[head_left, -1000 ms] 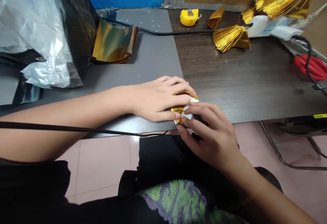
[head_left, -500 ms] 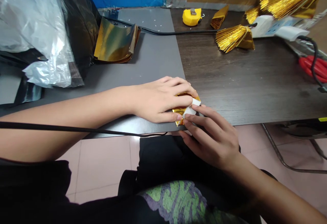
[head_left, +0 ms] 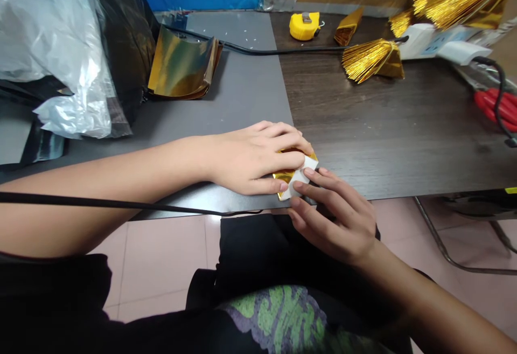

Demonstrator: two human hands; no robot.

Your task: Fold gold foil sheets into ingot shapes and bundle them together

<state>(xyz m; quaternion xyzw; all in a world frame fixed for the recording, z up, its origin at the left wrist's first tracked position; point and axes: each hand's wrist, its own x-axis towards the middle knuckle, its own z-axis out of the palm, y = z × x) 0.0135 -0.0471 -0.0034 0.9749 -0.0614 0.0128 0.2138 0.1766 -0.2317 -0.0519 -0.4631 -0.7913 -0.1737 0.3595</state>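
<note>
Near the front edge of the desk lies a small piece of gold foil paper (head_left: 284,175) with a white folded flap (head_left: 298,179) facing up. My left hand (head_left: 258,160) comes from the left and holds it against the desk, thumb at its lower corner and bent fingers across its top. My right hand (head_left: 337,216) is at the lower right, fingers apart and loosely curved. Some of its fingertips rest on or just beside the white flap; exact contact is hard to tell. My left fingers hide part of the foil.
Behind are a stack of gold foil sheets (head_left: 181,66), a yellow tape measure (head_left: 304,26), a folded foil piece (head_left: 348,26) and a fringed gold foil bundle (head_left: 369,60). A black cable (head_left: 278,51) leads to a power strip (head_left: 420,40). Red-handled scissors (head_left: 498,107) lie right; plastic bags (head_left: 72,47) left.
My right hand has drawn slightly down, its lower fingers coming off the piece, so more of the white flap shows near the lower corner. My left hand has stayed in place.
</note>
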